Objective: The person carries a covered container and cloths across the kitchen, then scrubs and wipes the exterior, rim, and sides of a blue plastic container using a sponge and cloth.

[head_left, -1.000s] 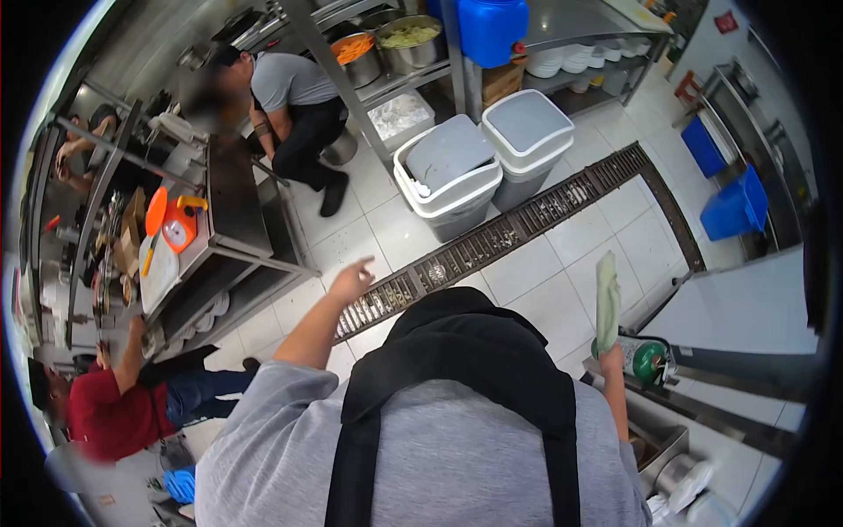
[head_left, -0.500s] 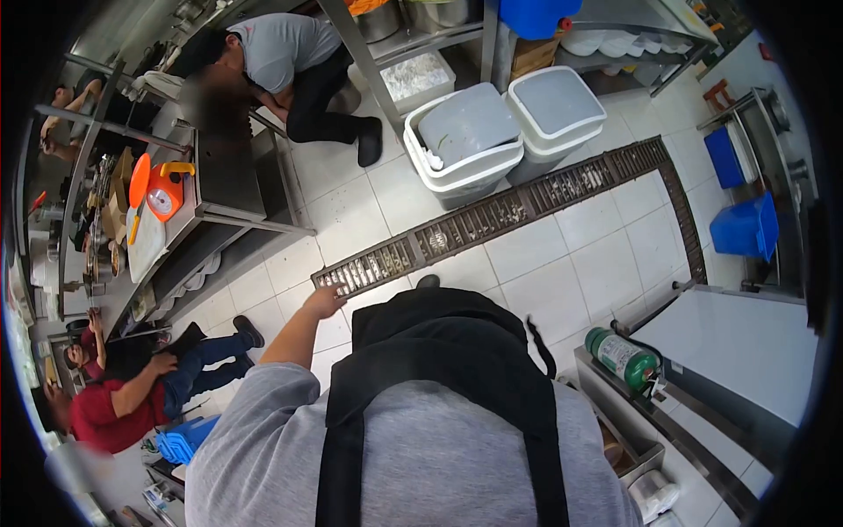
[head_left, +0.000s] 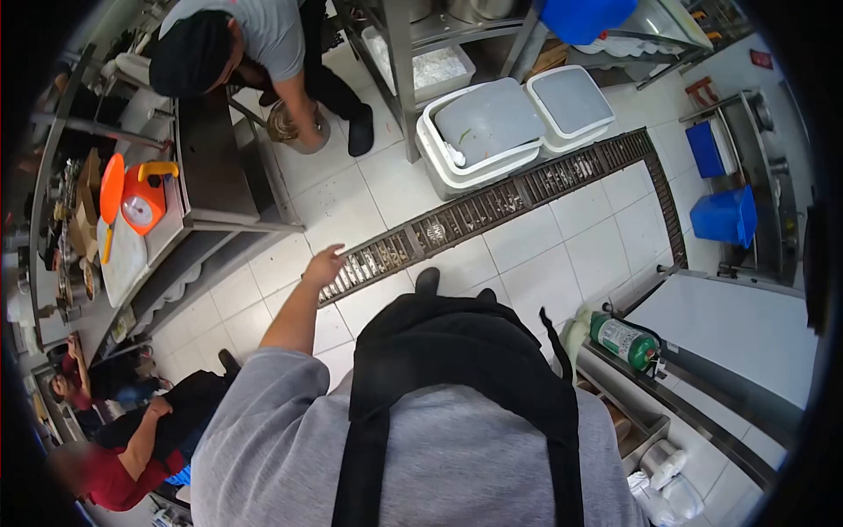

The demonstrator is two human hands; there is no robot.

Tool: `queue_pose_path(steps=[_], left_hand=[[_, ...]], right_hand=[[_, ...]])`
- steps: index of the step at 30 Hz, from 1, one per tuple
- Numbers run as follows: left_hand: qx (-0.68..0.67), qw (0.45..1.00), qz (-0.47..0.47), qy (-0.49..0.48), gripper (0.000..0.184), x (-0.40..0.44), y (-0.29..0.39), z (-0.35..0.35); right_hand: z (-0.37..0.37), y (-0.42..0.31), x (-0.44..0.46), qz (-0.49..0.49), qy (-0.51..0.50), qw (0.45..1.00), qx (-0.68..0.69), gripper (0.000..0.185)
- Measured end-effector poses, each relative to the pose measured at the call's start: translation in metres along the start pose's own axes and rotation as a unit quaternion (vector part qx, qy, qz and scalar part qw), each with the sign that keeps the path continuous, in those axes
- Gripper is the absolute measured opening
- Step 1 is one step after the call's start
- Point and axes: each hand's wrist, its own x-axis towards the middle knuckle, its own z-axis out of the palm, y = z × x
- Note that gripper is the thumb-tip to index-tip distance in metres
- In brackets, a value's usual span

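My left hand (head_left: 326,264) is held out in front of me with its fingers apart and nothing in it, above the metal floor drain (head_left: 436,230). My right hand is out of sight. A pale green cloth (head_left: 576,338) shows at my right side, beside the green cylinder (head_left: 625,341); what holds it is hidden. On the steel counter to the left stands an orange scale (head_left: 141,204). A crouching person (head_left: 279,39) has one arm down in a metal pot (head_left: 307,132).
Two lidded bins (head_left: 487,119) stand just beyond the drain. A person in red (head_left: 132,470) is at the lower left, with another person (head_left: 75,382) behind. A white-topped unit (head_left: 720,325) and blue containers (head_left: 727,215) are on the right.
My right hand, earlier raised with the green cloth, has dropped from view. My left hand has moved slightly, its fingers still apart. The crouching person now leans further forward and reaches into the pot.
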Motion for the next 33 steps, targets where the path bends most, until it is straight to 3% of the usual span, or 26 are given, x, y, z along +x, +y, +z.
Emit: queue_pose_path(steps=[7,11,14,19,20,24,27,29,31,32,33], left_hand=[[0.073,0.993,-0.057,-0.073,0.047,0.013,-0.033,0.003],[0.095,0.995,-0.019,-0.022,0.046,0.020,-0.075,0.043],[0.064,0.988,-0.081,-0.117,0.048,0.031,-0.084,0.059],[0.097,0.978,-0.108,-0.148,0.047,0.060,-0.078,0.112],[0.067,0.986,-0.076,-0.129,0.048,0.076,-0.069,0.134],[0.032,0.984,-0.127,-0.119,0.045,0.113,-0.055,0.186],[0.010,0.984,-0.150,-0.099,0.043,0.147,-0.060,0.254],[-0.052,0.982,-0.163,-0.083,0.047,0.168,-0.067,0.314],[-0.029,0.971,-0.143,-0.190,0.049,0.204,-0.088,0.385],[-0.138,0.936,-0.253,-0.200,0.051,0.209,-0.065,0.394],[-0.324,0.864,-0.351,-0.160,0.056,0.207,-0.039,0.404]], right_hand=[[-0.017,-0.018,-0.020,-0.036,-0.011,0.998,-0.046,0.042],[-0.031,-0.022,-0.036,-0.040,-0.015,0.997,-0.058,0.041],[-0.041,-0.021,-0.054,-0.030,-0.020,0.997,-0.061,0.041],[-0.054,-0.027,-0.070,-0.007,-0.032,0.998,-0.059,0.040],[-0.054,-0.034,-0.070,0.002,-0.043,0.998,-0.055,0.040],[-0.054,-0.060,-0.070,0.033,-0.084,0.995,-0.045,0.040],[0.008,0.055,0.007,-0.077,-0.141,0.985,0.069,0.033],[-0.007,-0.001,-0.015,0.017,-0.102,0.994,-0.037,0.032],[0.028,0.089,0.009,-0.062,-0.087,0.994,-0.036,0.030],[0.023,0.076,0.009,-0.003,-0.117,0.992,-0.042,0.031],[0.021,0.067,-0.001,0.062,-0.148,0.986,-0.042,0.032]])
